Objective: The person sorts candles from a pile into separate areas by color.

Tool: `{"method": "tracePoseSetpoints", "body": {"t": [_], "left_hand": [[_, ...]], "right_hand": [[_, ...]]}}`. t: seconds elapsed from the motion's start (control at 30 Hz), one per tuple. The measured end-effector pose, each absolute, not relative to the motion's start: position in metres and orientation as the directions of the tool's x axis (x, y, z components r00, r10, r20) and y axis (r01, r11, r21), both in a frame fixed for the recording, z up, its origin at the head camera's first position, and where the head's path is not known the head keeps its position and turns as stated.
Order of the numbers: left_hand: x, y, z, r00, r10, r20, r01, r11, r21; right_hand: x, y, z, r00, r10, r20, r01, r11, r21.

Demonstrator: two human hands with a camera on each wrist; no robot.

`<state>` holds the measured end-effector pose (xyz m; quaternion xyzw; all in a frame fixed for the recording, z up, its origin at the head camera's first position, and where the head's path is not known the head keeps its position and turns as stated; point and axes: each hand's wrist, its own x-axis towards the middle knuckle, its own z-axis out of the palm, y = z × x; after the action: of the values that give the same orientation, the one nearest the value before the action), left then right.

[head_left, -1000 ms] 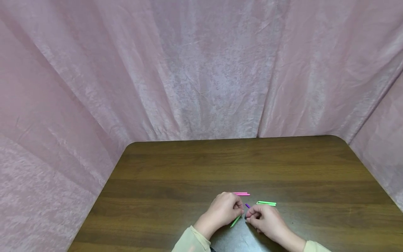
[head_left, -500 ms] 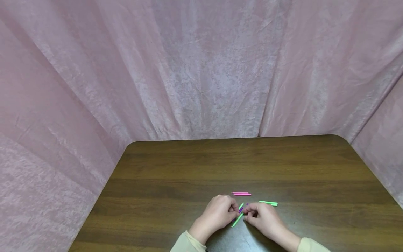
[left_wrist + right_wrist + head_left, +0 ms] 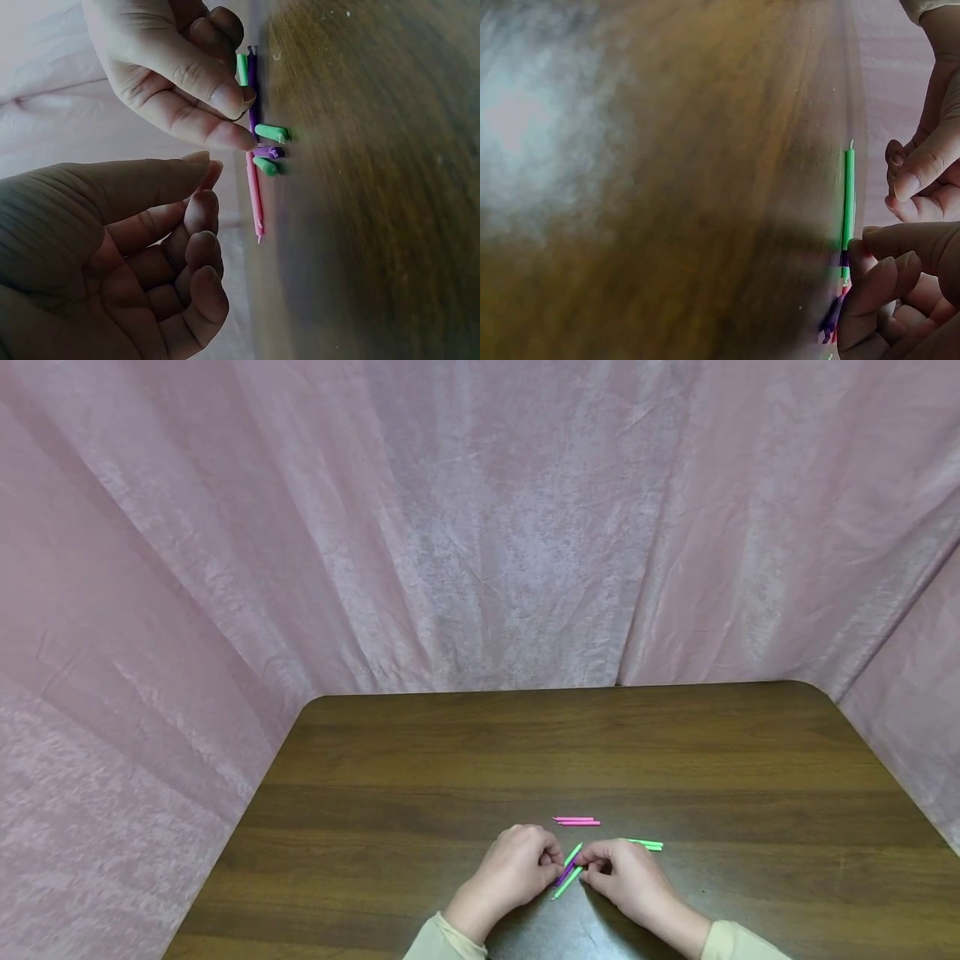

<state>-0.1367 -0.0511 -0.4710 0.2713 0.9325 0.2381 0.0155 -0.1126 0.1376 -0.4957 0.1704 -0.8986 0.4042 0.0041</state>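
Observation:
Two green candles [image 3: 567,885] and a purple candle [image 3: 565,873] lie slanted side by side on the table between the hands. Their ends show in the left wrist view, the purple candle [image 3: 268,152] between the green ones. My right hand [image 3: 628,875] has its index fingertip at the purple candle, thumb apart from it. Beyond, another purple candle [image 3: 253,82] lies partly behind the right hand. My left hand [image 3: 519,868] is just left of the trio, fingers loosely bent, with nothing seen in its grasp.
Pink candles [image 3: 577,821] lie farther back, side by side. More green candles [image 3: 654,846] lie behind the right hand, partly covered by it. The brown wooden table [image 3: 420,760] ends at a pink curtain [image 3: 480,527].
The purple candle, first at the right hand, has come to lie along the green ones. The left hand has drawn slightly left, uncovering them. The right hand has shifted slightly left.

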Motion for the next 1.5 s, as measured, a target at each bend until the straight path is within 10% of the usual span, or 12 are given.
{"method": "tracePoseSetpoints", "body": {"t": [1.5], "left_hand": [[-0.14,-0.058,-0.482,-0.891,0.437,0.127,0.447,0.787,0.426]], "right_hand": [[-0.106,0.136,-0.501,-0.935,-0.318,0.16,-0.342,0.677,-0.652]]}}
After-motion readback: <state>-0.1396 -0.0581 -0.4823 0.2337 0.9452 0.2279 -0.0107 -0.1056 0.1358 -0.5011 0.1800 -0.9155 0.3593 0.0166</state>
